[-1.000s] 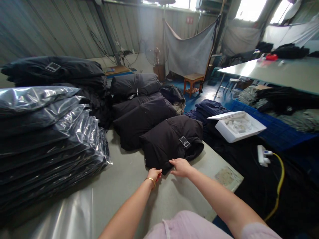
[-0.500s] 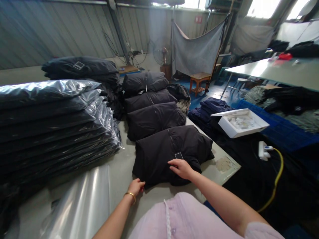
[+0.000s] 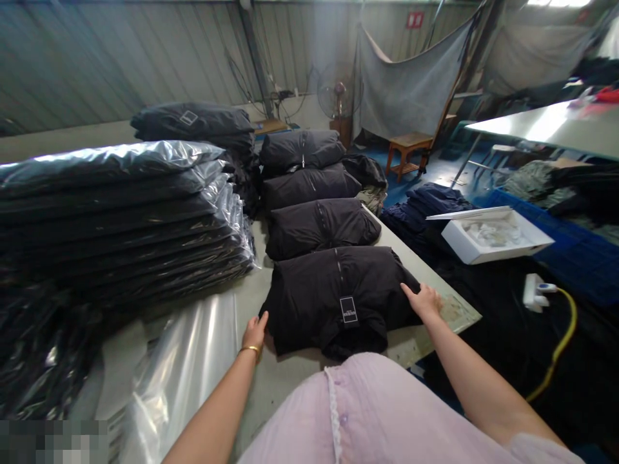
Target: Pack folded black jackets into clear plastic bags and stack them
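Note:
A folded black jacket (image 3: 304,296) lies flat on the table in front of me, its zipper running down the middle. A black tag (image 3: 348,310) with a white border rests near its collar. At the jacket's left edge is my left hand (image 3: 255,333), thumb on top and fingers curled around the side. My right hand (image 3: 425,301) grips the opposite edge in the same way, its fingers partly hidden. Just beyond, another folded black jacket (image 3: 300,229) sits close against this one, with more behind it.
Stacked garments in clear plastic bags (image 3: 193,212) rise on the left. Clear plastic bags (image 3: 198,361) lie flat on the table (image 3: 285,386) near my left arm. Right of the table are an open white box (image 3: 503,238), a power strip (image 3: 534,291) with a yellow cable, and dark cloth.
My right hand has moved from the jacket's collar area to its right edge. My left hand has shifted up along the left edge. The tag now lies fully in sight, and the view has turned left.

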A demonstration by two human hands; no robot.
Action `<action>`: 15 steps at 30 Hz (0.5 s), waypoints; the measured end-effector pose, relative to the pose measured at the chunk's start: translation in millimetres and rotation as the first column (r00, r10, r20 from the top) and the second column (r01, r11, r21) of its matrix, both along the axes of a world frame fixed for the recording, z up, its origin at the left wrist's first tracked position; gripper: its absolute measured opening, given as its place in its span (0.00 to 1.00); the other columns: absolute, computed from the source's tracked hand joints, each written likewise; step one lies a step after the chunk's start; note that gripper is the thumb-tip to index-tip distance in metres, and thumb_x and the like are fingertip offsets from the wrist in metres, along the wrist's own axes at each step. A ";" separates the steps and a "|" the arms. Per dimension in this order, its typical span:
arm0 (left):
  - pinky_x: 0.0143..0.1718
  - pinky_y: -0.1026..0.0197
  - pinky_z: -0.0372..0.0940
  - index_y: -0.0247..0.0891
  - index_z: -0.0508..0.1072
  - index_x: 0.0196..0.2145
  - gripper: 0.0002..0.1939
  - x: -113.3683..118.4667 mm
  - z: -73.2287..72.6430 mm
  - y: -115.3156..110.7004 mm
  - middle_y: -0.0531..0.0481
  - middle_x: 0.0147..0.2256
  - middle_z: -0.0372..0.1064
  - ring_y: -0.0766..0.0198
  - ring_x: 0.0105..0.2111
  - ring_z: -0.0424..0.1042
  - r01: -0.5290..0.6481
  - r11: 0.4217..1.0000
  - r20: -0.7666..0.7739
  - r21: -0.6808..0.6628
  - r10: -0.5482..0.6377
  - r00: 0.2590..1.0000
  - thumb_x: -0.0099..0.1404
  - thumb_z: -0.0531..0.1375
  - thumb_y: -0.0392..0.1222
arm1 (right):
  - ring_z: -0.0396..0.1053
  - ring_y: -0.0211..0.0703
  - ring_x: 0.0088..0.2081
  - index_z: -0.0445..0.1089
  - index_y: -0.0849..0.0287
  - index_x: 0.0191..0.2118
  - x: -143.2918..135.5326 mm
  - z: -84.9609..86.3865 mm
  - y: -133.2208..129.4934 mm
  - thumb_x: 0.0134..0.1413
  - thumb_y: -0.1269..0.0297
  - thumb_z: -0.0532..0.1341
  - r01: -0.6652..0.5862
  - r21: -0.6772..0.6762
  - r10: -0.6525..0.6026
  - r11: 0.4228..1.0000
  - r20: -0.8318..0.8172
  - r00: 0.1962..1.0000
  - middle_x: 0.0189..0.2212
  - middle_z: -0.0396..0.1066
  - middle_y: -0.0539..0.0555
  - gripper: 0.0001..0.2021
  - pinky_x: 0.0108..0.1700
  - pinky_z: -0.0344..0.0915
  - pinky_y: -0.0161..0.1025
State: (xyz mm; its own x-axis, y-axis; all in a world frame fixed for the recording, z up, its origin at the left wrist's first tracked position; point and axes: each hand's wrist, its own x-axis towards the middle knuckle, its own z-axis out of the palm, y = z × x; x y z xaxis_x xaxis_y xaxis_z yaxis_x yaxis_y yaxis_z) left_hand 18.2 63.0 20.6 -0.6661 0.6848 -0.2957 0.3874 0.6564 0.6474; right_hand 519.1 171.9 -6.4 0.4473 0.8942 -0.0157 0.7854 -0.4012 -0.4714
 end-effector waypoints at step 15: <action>0.41 0.62 0.68 0.34 0.73 0.45 0.16 29.7 -19.6 57.0 0.41 0.44 0.77 0.57 0.44 0.76 0.023 0.998 0.141 0.053 -0.030 0.990 0.62 0.60 0.46 | 0.73 0.50 0.43 0.67 0.60 0.47 -11.5 -16.7 18.3 0.50 0.56 0.61 0.144 0.026 -0.114 0.989 -0.476 0.872 0.43 0.75 0.61 0.20 0.45 0.69 0.42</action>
